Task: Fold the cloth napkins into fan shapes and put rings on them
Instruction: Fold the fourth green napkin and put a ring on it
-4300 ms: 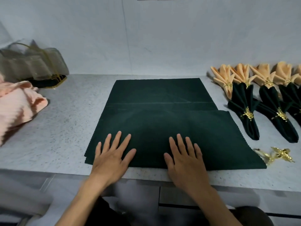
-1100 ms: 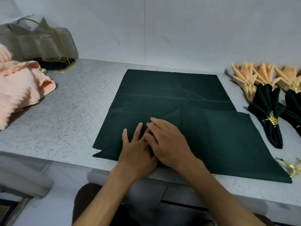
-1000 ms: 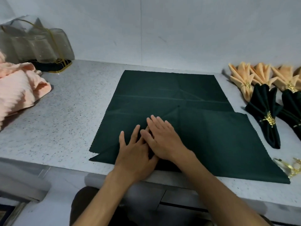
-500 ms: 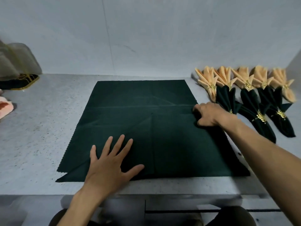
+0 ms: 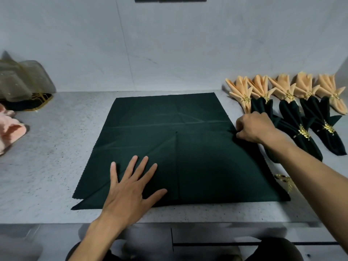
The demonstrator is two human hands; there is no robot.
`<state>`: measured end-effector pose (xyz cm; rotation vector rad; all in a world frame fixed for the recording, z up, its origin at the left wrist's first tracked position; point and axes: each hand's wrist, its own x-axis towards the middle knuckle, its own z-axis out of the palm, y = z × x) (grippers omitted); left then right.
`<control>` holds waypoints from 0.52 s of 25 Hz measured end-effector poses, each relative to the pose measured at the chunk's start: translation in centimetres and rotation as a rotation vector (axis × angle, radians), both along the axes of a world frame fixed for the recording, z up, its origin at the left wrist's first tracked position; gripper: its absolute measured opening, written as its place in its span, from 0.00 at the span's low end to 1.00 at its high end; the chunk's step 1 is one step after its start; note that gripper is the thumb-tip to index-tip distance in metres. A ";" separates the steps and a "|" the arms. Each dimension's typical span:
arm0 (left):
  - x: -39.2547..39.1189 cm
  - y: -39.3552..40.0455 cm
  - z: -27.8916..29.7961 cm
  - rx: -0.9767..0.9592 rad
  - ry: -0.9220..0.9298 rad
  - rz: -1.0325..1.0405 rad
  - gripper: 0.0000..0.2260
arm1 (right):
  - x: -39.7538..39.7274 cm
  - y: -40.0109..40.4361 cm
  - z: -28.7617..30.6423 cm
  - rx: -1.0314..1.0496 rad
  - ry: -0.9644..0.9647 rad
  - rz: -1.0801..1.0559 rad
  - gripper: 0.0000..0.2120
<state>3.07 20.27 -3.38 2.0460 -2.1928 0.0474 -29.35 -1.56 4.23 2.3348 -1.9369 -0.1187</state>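
the dark green napkin [image 5: 169, 147] lies spread flat on the counter [image 5: 47, 157], partly folded. the left hand [image 5: 130, 187] presses it down with straight, spread fingers, likely to anchor the finished fold. the right hand [image 5: 254, 129] pinches the napkin's right edge with curled fingers, apparently ready to fold that side over.

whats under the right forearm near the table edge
A gold napkin ring lies on the speckled table beside the dark green napkin, partly covered by the right forearm. Only its near part shows; the rest is hidden.
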 end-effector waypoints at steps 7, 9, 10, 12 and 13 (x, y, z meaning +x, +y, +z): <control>-2.2 -0.2 -1.3 -0.235 0.428 -0.208 0.13 | 5.3 10.6 -3.0 -0.236 -0.696 -0.062 0.01; -2.3 0.3 -1.5 -0.242 0.458 -0.221 0.13 | 8.8 15.1 -5.4 -0.267 -0.804 0.012 0.01; -2.3 0.6 -1.5 -0.241 0.461 -0.242 0.13 | 10.1 16.9 -6.6 -0.275 -0.809 0.051 0.02; -2.2 0.7 -1.7 -0.228 0.462 -0.257 0.14 | 11.4 18.9 -8.3 -0.313 -0.768 0.112 0.04; -2.2 0.8 -1.7 -0.218 0.461 -0.248 0.14 | 11.7 19.4 -8.7 -0.333 -0.748 0.135 0.05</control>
